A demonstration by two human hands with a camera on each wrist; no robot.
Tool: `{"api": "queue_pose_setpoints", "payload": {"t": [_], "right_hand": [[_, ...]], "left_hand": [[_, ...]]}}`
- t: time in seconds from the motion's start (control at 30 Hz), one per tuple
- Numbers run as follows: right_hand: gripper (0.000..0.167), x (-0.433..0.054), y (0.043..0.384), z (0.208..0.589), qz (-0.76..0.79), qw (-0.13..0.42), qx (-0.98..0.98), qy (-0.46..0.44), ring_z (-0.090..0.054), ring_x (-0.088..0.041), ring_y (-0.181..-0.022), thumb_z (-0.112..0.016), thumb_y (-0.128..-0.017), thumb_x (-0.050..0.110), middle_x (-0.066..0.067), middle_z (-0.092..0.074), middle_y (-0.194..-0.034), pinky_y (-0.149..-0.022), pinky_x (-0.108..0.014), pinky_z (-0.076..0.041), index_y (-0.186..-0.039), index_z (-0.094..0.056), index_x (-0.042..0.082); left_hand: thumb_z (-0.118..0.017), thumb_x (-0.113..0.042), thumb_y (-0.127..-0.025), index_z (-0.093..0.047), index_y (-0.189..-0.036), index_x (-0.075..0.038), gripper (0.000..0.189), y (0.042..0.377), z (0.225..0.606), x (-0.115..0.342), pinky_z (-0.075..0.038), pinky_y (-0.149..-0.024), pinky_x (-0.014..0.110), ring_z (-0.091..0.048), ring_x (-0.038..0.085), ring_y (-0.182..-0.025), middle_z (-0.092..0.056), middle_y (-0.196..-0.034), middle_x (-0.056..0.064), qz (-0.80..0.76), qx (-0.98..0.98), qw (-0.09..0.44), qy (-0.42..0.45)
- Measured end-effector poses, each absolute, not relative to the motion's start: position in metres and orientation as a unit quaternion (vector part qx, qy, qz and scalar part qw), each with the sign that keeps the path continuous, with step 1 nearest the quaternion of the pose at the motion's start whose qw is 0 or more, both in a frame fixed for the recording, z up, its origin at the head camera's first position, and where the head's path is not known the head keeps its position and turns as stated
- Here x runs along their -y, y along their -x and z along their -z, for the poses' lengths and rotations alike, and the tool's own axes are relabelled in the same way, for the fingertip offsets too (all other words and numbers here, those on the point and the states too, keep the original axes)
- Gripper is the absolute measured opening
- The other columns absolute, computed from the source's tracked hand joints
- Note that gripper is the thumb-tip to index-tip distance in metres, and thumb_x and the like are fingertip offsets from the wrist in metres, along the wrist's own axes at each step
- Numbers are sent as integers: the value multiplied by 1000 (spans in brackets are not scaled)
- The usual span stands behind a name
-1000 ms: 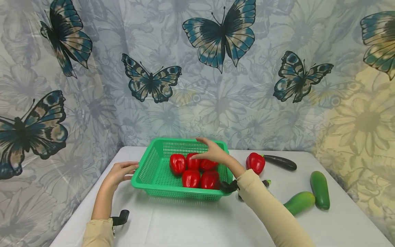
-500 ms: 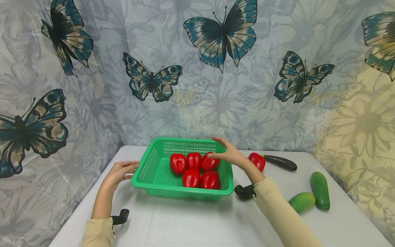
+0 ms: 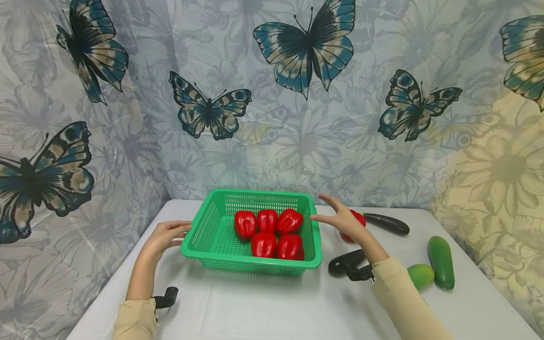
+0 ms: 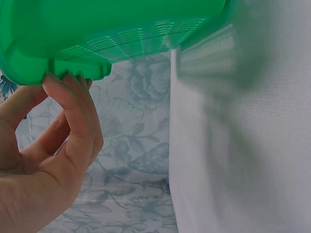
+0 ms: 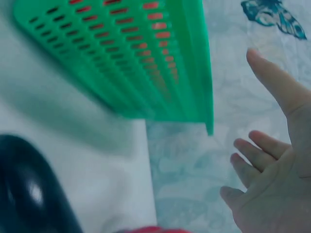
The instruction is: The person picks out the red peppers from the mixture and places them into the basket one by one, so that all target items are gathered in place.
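A green plastic basket with slotted walls stands on the white table, several red bell peppers lying in its middle and right part. My left hand holds the basket's left rim; in the left wrist view, the bent fingers have their tips at the rim's underside, with the thumb close by. My right hand is spread and holds nothing, just outside the basket's right rim. In the right wrist view its thumb and fingers stand apart from the basket wall.
Behind the right hand is another red bell pepper, partly hidden. A dark eggplant lies under the right forearm, and a longer one farther back. Two green vegetables, one rounded and one long, lie at right. A butterfly-print cloth hangs behind.
My right hand has moved right, from over the peppers to outside the basket's right rim, uncovering the back right pepper and the near eggplant. My left hand has stayed at the left rim.
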State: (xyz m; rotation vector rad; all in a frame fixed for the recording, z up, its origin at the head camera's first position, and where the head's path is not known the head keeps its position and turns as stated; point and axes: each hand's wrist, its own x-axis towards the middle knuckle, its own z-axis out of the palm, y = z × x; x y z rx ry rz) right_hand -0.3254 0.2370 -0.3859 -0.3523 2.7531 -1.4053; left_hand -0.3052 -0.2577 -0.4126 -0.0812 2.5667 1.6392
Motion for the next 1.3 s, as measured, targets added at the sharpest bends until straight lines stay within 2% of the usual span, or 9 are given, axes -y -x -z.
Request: {"api": "queue_pose_setpoints", "payload": {"t": [0.23, 0.43, 0.63, 0.77, 0.9, 1.1, 1.3], "right_hand": [[92, -261, 325, 393, 409, 4, -909, 77, -23, -45, -145, -72, -84, 51, -17, -24, -161, -110, -70, -29, -155, -26, 15], [96, -278, 322, 394, 403, 16, -914, 44, -17, -50, -145, -72, -85, 49, -23, -19, -161, -109, -73, -27, -157, -19, 14], [97, -288, 319, 400, 402, 15, -916, 9, -27, -51, -140, -70, -86, 48, -30, -21, -157, -107, -69, -36, -157, -16, 11], [95, -295, 319, 410, 416, -4, -909, -20, -31, -50, -138, -70, -88, 44, -32, -23, -155, -107, -64, -40, -157, -15, 9], [97, -302, 320, 421, 428, -21, -902, -45, -25, -51, -141, -70, -88, 40, -32, -19, -156, -109, -65, -36, -157, -11, 7], [102, -311, 322, 435, 418, -5, -907, -56, -17, -53, -143, -71, -87, 39, -33, -15, -157, -111, -70, -28, -157, -5, 3], [105, -312, 325, 444, 417, 6, -907, -66, -21, -54, -140, -73, -87, 36, -34, -13, -157, -110, -69, -32, -156, -2, 2]], "left_hand": [[-61, -36, -97, -54, -136, 2, 56, 305, 412, 257, -59, -90, 35, -61, 26, -112, -54, -138, 22, -538, -841, 48, 30], [-60, -37, -97, -53, -136, 3, 56, 304, 412, 256, -58, -91, 35, -60, 28, -115, -53, -140, 23, -538, -841, 47, 29], [-60, -36, -97, -53, -137, 3, 56, 304, 412, 256, -58, -91, 35, -60, 28, -114, -52, -140, 24, -539, -840, 47, 29], [-60, -36, -97, -53, -136, 3, 55, 304, 412, 256, -58, -91, 36, -60, 27, -114, -53, -140, 24, -537, -842, 47, 29], [-59, -35, -98, -53, -137, 3, 55, 305, 412, 256, -58, -91, 35, -62, 25, -111, -52, -140, 24, -537, -842, 46, 30], [-59, -35, -98, -53, -136, 3, 55, 305, 411, 256, -58, -90, 35, -61, 26, -112, -52, -140, 23, -537, -842, 47, 29], [-60, -36, -97, -54, -136, 3, 55, 304, 411, 256, -58, -91, 35, -61, 27, -113, -52, -140, 23, -540, -840, 47, 27]]}}
